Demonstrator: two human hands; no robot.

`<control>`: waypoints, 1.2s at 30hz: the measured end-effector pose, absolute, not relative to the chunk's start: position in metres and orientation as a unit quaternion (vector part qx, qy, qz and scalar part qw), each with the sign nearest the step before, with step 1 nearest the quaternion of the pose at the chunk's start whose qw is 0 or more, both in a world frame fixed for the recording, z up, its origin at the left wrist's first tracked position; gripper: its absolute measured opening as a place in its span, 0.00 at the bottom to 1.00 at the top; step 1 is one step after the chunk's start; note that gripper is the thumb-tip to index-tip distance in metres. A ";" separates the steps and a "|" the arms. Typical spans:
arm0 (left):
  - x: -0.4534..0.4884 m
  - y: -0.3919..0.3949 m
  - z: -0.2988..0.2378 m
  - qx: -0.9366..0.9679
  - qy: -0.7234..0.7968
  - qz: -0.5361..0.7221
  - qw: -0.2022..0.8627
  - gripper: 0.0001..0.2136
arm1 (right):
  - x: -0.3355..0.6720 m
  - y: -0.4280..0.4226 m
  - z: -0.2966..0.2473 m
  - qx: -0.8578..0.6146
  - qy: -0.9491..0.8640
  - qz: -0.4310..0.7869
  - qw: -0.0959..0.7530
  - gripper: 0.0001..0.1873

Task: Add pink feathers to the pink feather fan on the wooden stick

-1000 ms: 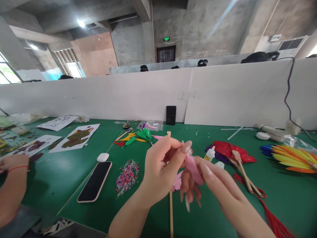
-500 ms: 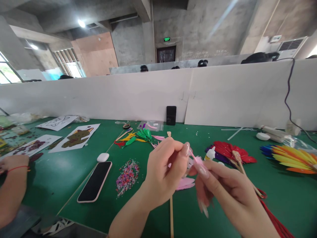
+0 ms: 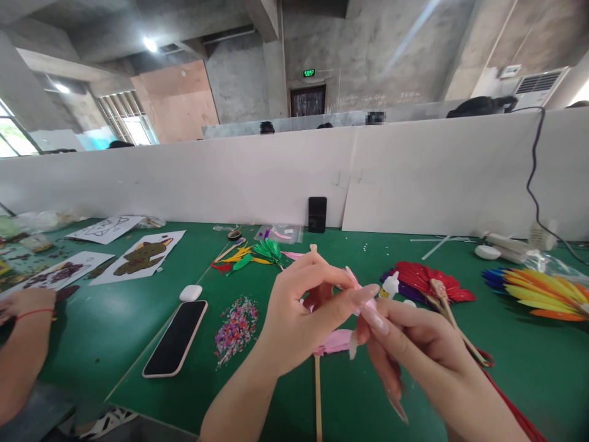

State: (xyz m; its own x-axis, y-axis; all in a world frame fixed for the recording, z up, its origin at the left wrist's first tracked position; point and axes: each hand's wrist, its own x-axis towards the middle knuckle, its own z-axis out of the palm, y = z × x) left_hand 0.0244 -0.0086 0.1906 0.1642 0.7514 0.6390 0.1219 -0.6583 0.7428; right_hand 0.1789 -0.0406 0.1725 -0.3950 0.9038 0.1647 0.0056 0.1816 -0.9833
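Note:
Both thumbs and fingertips meet over a small pink feather (image 3: 368, 304), mostly covered by them. My left hand (image 3: 304, 313) pinches it from the left, with thumb and index finger together. My right hand (image 3: 418, 344) grips it from the right, its lower fingers hanging below. Behind my hands, pink feathers (image 3: 337, 341) lie on the green table around the top of a wooden stick (image 3: 318, 393), partly hidden by my left hand. A white glue bottle (image 3: 390, 286) stands just beyond my right hand.
A phone (image 3: 175, 339), a white earbud case (image 3: 190, 293) and a pile of colourful bits (image 3: 236, 328) are to the left. Red (image 3: 430, 281) and yellow-orange (image 3: 538, 291) feather fans lie right. Green feathers (image 3: 269, 250) are behind. A co-worker's hand (image 3: 32, 307) is far left.
My left thumb has moved right, over the pink feather, closer to my right fingertips. My right hand's lower fingers have swung down a little.

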 end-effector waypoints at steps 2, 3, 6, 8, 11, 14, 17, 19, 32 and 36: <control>0.025 -0.008 0.191 0.697 0.314 0.559 0.321 0.04 | 0.180 -0.040 0.171 -0.352 -0.649 0.533 0.414 0.18; 0.025 -0.008 0.192 0.689 0.316 0.553 0.346 0.05 | 0.180 -0.040 0.171 -0.352 -0.651 0.530 0.414 0.18; 0.026 -0.008 0.195 0.661 0.320 0.536 0.415 0.06 | 0.180 -0.040 0.171 -0.364 -0.661 0.512 0.410 0.19; 0.026 -0.008 0.196 0.649 0.319 0.528 0.446 0.08 | 0.181 -0.042 0.172 -0.379 -0.667 0.502 0.400 0.20; 0.026 -0.007 0.197 0.641 0.311 0.524 0.467 0.10 | 0.181 -0.043 0.174 -0.381 -0.679 0.495 0.387 0.18; 0.025 -0.007 0.196 0.647 0.300 0.522 0.467 0.12 | 0.181 -0.044 0.175 -0.376 -0.682 0.499 0.379 0.18; 0.023 -0.008 0.194 0.662 0.292 0.533 0.439 0.12 | 0.182 -0.043 0.174 -0.368 -0.684 0.509 0.371 0.19; 0.023 -0.009 0.194 0.672 0.295 0.547 0.403 0.11 | 0.183 -0.043 0.173 -0.360 -0.686 0.510 0.373 0.19; 0.023 -0.005 0.192 0.664 0.303 0.543 0.416 0.08 | 0.186 -0.045 0.173 -0.356 -0.649 0.544 0.394 0.19; 0.024 -0.004 0.189 0.683 0.272 0.510 0.446 0.11 | 0.184 -0.042 0.172 -0.299 -0.596 0.650 0.364 0.22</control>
